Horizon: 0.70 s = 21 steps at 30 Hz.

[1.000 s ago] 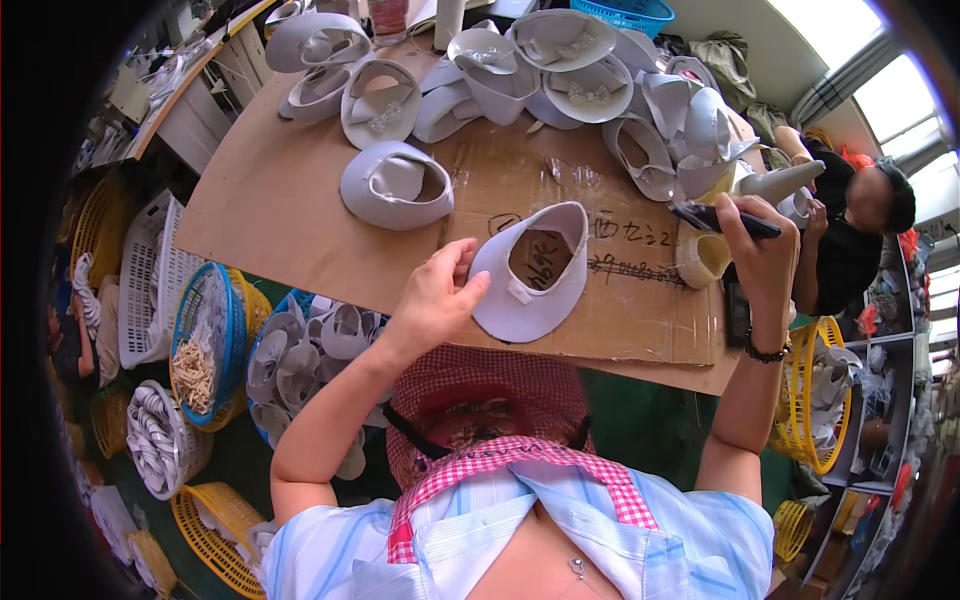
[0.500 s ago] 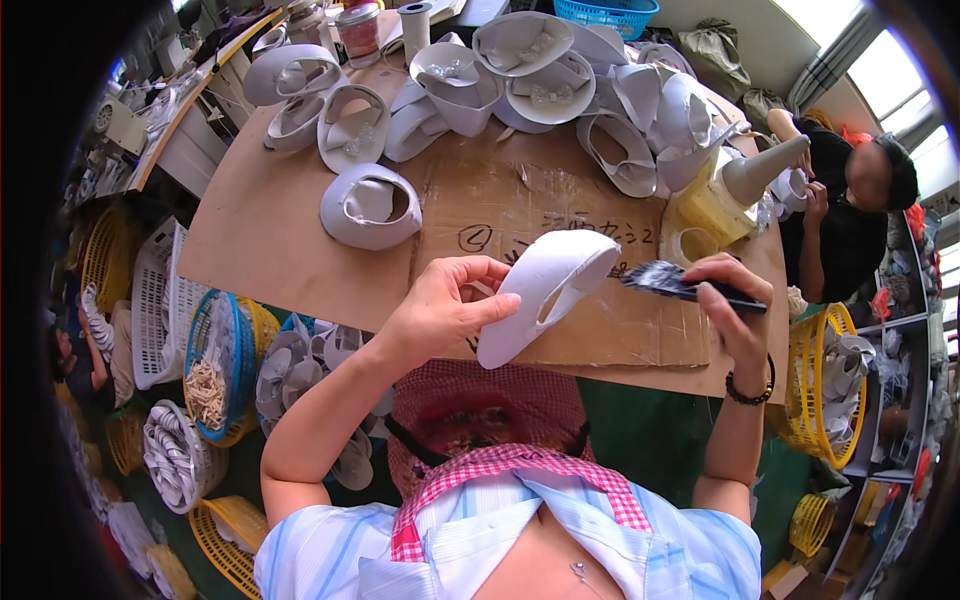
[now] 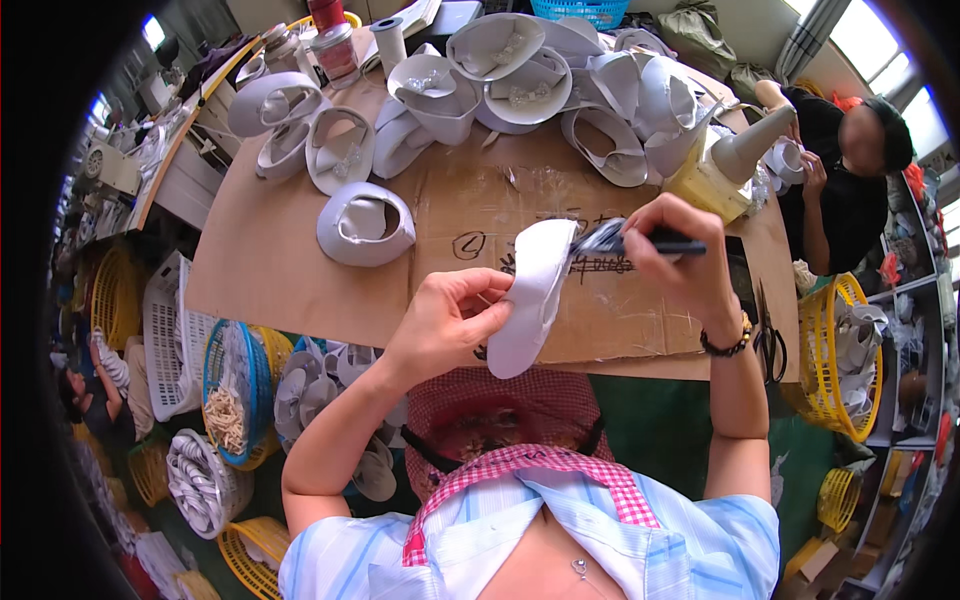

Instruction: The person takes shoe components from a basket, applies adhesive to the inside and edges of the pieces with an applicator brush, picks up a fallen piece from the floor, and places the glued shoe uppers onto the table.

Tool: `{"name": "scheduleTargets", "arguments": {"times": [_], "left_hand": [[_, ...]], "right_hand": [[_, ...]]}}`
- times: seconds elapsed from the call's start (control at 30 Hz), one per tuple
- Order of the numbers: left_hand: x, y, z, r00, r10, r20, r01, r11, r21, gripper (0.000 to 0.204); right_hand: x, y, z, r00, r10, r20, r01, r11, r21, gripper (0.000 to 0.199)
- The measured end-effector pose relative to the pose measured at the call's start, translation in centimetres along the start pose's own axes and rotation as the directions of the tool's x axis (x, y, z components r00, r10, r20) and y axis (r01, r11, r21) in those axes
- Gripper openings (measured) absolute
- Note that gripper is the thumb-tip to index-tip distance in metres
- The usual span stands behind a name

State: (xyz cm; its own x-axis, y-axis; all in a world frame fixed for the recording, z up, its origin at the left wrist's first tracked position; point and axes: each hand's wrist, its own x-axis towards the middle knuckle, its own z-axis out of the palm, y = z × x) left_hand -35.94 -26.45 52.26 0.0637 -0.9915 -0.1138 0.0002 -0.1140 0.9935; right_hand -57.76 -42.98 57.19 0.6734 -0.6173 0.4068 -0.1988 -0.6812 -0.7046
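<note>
A white shoe upper (image 3: 530,305) is pinched by its lower left side between the thumb and fingers of my left hand (image 3: 448,325). It stands nearly edge-on above the cardboard sheet (image 3: 625,340). My right hand (image 3: 682,255) grips a black-handled brush (image 3: 602,238). The brush's pale-smeared bristles meet the upper's right edge near its top; whether they press on it I cannot tell. Beyond my left hand, another white upper (image 3: 365,225) sits on the table. Several more uppers (image 3: 525,95), some with clear beaded ornaments, are heaped along the far side.
A yellowish translucent container (image 3: 705,185) with a beige cone (image 3: 752,155) stands far right. Black scissors (image 3: 768,340) lie by my right wrist. Jars (image 3: 335,52) and a thread spool (image 3: 388,45) stand far left. Baskets (image 3: 840,360) flank the table; a co-worker (image 3: 850,180) sits right.
The brush has moved left from beside the upper to its edge. My left hand has turned the upper more edge-on. The scissors, hidden earlier by my right hand, now show.
</note>
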Motion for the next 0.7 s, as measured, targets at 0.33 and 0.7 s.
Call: {"name": "scheduleTargets", "arguments": {"times": [0.33,0.7], "left_hand": [[-3.3,-0.8,-5.5,0.998,-0.045,-0.031,0.040,0.988,-0.150,0.024],[-29.4,-10.2,-18.4,0.490,-0.104,-0.866,0.010,0.993,-0.114,0.028]], "right_hand": [[1.4,0.4,1.9,0.951,0.237,0.198,-0.241,0.970,-0.004,0.017],[-4.8,7.9,4.5,0.909,0.415,0.021,-0.345,0.725,0.597,0.019]]}}
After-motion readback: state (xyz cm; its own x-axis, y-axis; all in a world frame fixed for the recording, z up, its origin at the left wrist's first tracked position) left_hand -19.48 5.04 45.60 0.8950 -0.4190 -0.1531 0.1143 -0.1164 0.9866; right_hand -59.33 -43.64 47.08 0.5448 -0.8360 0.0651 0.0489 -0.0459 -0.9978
